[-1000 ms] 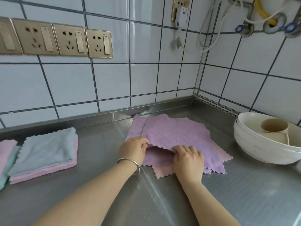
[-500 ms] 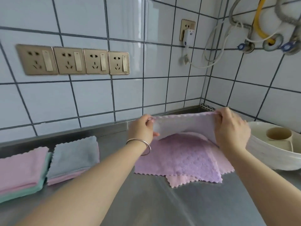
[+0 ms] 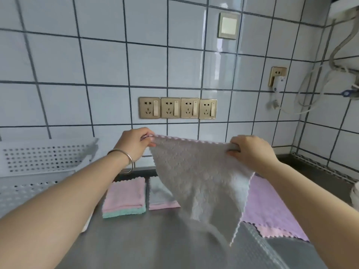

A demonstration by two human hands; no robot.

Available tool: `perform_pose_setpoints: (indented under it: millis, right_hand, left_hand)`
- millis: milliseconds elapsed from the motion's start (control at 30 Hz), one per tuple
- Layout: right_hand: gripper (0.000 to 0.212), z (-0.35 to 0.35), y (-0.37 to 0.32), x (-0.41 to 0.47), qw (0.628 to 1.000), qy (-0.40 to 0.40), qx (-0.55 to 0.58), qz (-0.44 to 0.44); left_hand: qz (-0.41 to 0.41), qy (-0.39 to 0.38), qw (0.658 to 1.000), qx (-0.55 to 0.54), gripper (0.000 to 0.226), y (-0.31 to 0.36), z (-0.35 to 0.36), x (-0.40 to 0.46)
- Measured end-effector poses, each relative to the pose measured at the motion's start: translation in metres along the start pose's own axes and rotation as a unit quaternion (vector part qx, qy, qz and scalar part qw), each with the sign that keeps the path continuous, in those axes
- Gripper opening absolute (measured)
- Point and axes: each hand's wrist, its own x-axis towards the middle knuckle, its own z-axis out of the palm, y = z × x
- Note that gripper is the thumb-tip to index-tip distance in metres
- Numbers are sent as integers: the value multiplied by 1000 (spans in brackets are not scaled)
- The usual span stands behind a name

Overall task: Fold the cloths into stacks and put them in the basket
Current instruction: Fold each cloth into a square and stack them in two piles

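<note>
A white perforated plastic basket (image 3: 38, 158) stands at far left, with two folded cloth stacks (image 3: 124, 197) beside it on the steel counter (image 3: 136, 245). The left hand (image 3: 134, 144) and right hand (image 3: 250, 152) each pinch a top corner of the pale waffle-textured microfibre cloth (image 3: 200, 181), which hangs in the air above the counter. It looks light, limp and easy to fold, so corner grips probably suit it best.

left hand (image 3: 134, 143) and right hand (image 3: 250, 152) pinching lifted cloth (image 3: 198, 179), basket (image 3: 38, 162) left
</note>
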Motion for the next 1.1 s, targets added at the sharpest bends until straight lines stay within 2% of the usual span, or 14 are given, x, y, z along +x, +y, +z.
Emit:
perform_pose_setpoints:
  millis: [167,267,333,467,567,767,833,933,1000,1100]
  right_hand:
    - [15,-14,-72,-13,984,150,80,-52]
    - [8,-14,-101,-53,976,166,97,-106]
    - [8,-2,-112,-90,976,115,129,-132]
    - [10,35,-124,-171,977,-46,171,-122]
    - [13,62,-126,-222,964,-159,178,-118]
    - [28,71,-122,-265,948,-246,152,-135]
    - [28,70,-119,-271,942,-252,168,-142]
    - [20,66,-115,-274,933,-277,180,-145]
    - [16,61,-112,-270,925,-306,189,-124]
    - [15,52,-102,-262,896,-369,239,-64]
  left_hand:
    - [2,100,995,29,13,-26,-84,-47]
    - [-1,80,996,42,12,-44,-115,-114]
    - [-12,41,998,47,20,-64,-122,-163]
    - [-59,-92,989,101,29,-105,-115,-249]
    - [-78,-157,975,133,24,-127,-102,-299]
    - [-67,-155,979,118,28,-133,-91,-348]
    - [-78,-155,979,109,38,-132,-93,-357]
    - [-121,-135,981,68,35,-127,-96,-363]
    - [-150,-124,981,26,40,-122,-98,-367]
    - [-168,-127,978,-4,25,-119,-101,-372]
